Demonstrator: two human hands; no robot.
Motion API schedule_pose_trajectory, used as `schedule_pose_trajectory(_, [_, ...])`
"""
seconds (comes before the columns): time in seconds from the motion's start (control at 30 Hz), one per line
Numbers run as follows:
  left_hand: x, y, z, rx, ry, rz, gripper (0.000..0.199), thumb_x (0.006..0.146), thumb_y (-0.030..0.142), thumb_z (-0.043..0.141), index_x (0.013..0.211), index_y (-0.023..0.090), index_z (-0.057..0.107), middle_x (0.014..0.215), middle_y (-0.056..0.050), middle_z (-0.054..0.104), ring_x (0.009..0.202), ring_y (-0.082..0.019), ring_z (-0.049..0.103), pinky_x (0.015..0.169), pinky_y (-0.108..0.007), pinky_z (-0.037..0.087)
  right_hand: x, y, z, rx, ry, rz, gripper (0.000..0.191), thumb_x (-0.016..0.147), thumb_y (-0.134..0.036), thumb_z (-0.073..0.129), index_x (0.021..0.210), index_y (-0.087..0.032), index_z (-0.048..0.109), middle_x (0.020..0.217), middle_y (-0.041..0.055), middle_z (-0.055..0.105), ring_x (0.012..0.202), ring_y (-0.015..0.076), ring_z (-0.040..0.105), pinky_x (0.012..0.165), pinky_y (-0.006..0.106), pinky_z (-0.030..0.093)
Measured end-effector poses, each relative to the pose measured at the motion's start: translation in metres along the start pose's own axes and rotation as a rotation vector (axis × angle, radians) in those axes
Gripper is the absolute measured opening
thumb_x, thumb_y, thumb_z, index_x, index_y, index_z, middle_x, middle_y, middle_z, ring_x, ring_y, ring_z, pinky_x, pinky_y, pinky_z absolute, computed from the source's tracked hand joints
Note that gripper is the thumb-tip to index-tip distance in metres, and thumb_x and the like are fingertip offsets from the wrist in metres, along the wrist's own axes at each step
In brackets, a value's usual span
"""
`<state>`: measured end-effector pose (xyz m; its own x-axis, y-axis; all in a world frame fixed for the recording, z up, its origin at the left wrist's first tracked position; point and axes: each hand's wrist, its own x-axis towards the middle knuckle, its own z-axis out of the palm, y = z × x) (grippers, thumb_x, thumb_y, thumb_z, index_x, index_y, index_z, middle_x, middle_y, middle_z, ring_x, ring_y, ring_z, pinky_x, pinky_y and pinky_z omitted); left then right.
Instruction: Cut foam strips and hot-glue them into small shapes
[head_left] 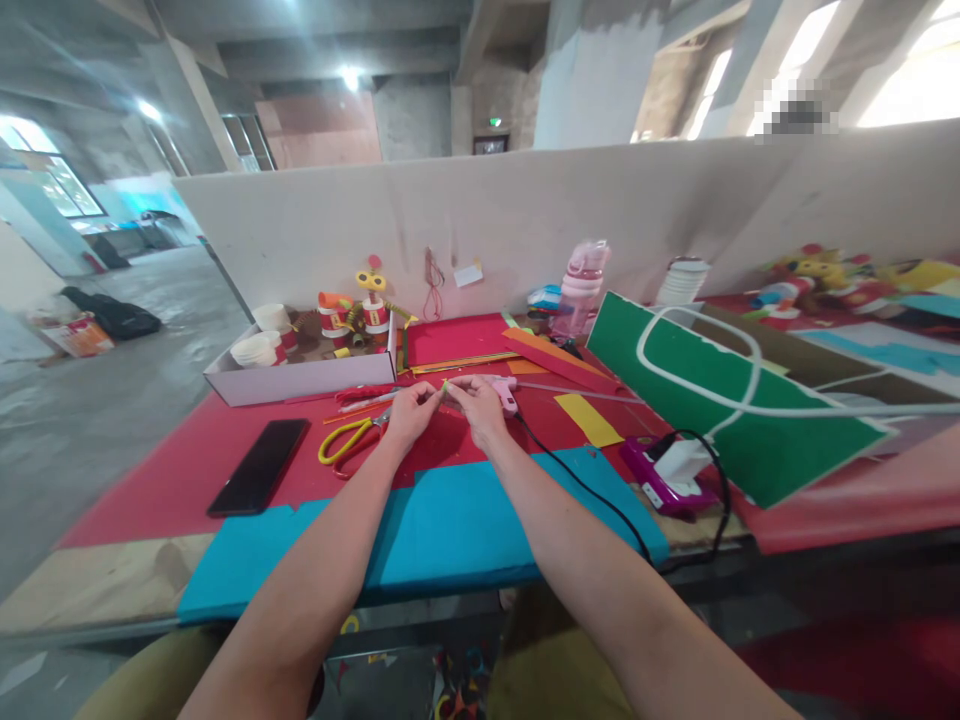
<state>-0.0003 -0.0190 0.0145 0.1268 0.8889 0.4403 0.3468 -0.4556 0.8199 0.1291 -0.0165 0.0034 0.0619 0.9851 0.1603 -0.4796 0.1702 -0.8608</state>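
Over the red table covering, my left hand (412, 412) and my right hand (481, 408) meet, fingertips pinched together. Between them is a small yellow-green piece (445, 386), too small to make out its kind; both hands appear to grip it. A pink glue gun (508, 394) lies just beyond my right hand, partly hidden by it. Scissors with yellow and red handles (346, 441) rest beside my left wrist. Under my forearms spreads a blue sheet (457, 520) along the table's front edge.
A black phone (259, 467) lies at left. Behind it, a white box (307, 381) holds paper cups and small cup figures. At right are a yellow paper strip (589, 419), a purple power strip (666, 480), a green board (720, 400) and a pink bottle (581, 290).
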Motion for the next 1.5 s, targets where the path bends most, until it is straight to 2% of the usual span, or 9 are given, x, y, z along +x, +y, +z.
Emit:
schedule_pose_trajectory(0.2, [0.0009, -0.0014, 0.0015, 0.008, 0.007, 0.004, 0.032, 0.078, 0.043, 0.059, 0.06, 0.017, 0.054, 0.055, 0.003, 0.05, 0.055, -0.011, 0.042, 0.055, -0.024, 0.033, 0.002, 0.0011, -0.0013, -0.076, 0.043, -0.042, 0.025, 0.059, -0.035, 0.075, 0.072, -0.019, 0.061, 0.066, -0.0017, 0.065, 0.066, 0.0138, 0.063, 0.075, 0.033, 0.053])
schedule_pose_trajectory(0.33, [0.0012, -0.0001, 0.0035, -0.087, 0.018, -0.014, 0.029, 0.074, 0.045, 0.064, 0.073, 0.016, 0.061, 0.067, 0.0, 0.06, 0.063, -0.012, 0.05, 0.061, -0.024, 0.038, 0.003, 0.0016, -0.0019, -0.041, 0.05, -0.04, 0.026, 0.058, -0.036, 0.076, 0.072, -0.019, 0.06, 0.066, -0.002, 0.065, 0.065, 0.0129, 0.062, 0.074, 0.031, 0.053])
schedule_pose_trajectory(0.47, [0.0006, 0.0022, 0.0038, -0.163, -0.016, -0.071, 0.033, 0.073, 0.046, 0.065, 0.082, 0.015, 0.068, 0.074, -0.003, 0.066, 0.068, -0.014, 0.054, 0.066, -0.026, 0.042, 0.0018, 0.0019, 0.0007, 0.031, 0.025, -0.025, 0.03, 0.056, -0.037, 0.078, 0.071, -0.019, 0.06, 0.067, -0.0024, 0.065, 0.067, 0.0125, 0.063, 0.076, 0.031, 0.053])
schedule_pose_trajectory(0.6, [0.0005, 0.0024, 0.0032, -0.258, 0.038, -0.143, 0.036, 0.069, 0.044, 0.07, 0.089, 0.015, 0.071, 0.076, -0.002, 0.068, 0.064, -0.013, 0.054, 0.065, -0.025, 0.043, 0.0003, 0.0014, 0.0026, 0.048, 0.02, -0.006, 0.033, 0.052, -0.037, 0.08, 0.068, -0.019, 0.059, 0.067, -0.0031, 0.064, 0.067, 0.0122, 0.063, 0.077, 0.031, 0.053])
schedule_pose_trajectory(0.73, [0.0011, 0.0008, 0.0029, -0.317, 0.067, -0.175, 0.037, 0.065, 0.043, 0.074, 0.087, 0.014, 0.072, 0.075, -0.003, 0.069, 0.063, -0.012, 0.054, 0.065, -0.025, 0.044, -0.0002, 0.0, 0.0004, -0.003, 0.01, 0.035, 0.032, 0.054, -0.036, 0.079, 0.072, -0.019, 0.059, 0.069, -0.0031, 0.064, 0.064, 0.0114, 0.061, 0.074, 0.03, 0.054])
schedule_pose_trajectory(1.0, [0.0029, -0.0043, 0.0021, -0.324, 0.084, -0.189, 0.032, 0.064, 0.037, 0.075, 0.087, 0.014, 0.073, 0.073, -0.002, 0.068, 0.062, -0.012, 0.055, 0.063, -0.025, 0.043, -0.0004, -0.0022, -0.0017, -0.084, -0.039, -0.006, 0.028, 0.06, -0.032, 0.075, 0.081, -0.018, 0.064, 0.075, -0.0006, 0.067, 0.069, 0.0122, 0.063, 0.077, 0.031, 0.053])
schedule_pose_trajectory(1.3, [0.0016, -0.0022, 0.0028, -0.325, 0.073, -0.181, 0.028, 0.064, 0.037, 0.074, 0.079, 0.013, 0.072, 0.066, -0.002, 0.066, 0.06, -0.011, 0.054, 0.062, -0.025, 0.043, 0.0039, 0.0009, -0.0066, -0.138, -0.03, -0.058, 0.026, 0.058, -0.035, 0.075, 0.074, -0.018, 0.064, 0.067, -0.0021, 0.065, 0.063, 0.0119, 0.06, 0.071, 0.029, 0.051])
schedule_pose_trajectory(1.5, [0.002, -0.0057, 0.0041, -0.322, 0.116, -0.209, 0.028, 0.062, 0.036, 0.074, 0.08, 0.013, 0.072, 0.063, -0.001, 0.065, 0.058, -0.011, 0.054, 0.06, -0.024, 0.043, 0.0029, 0.0034, -0.0035, -0.12, -0.026, -0.011, 0.031, 0.056, -0.039, 0.076, 0.076, -0.018, 0.064, 0.066, -0.0028, 0.065, 0.061, 0.0108, 0.059, 0.069, 0.027, 0.05])
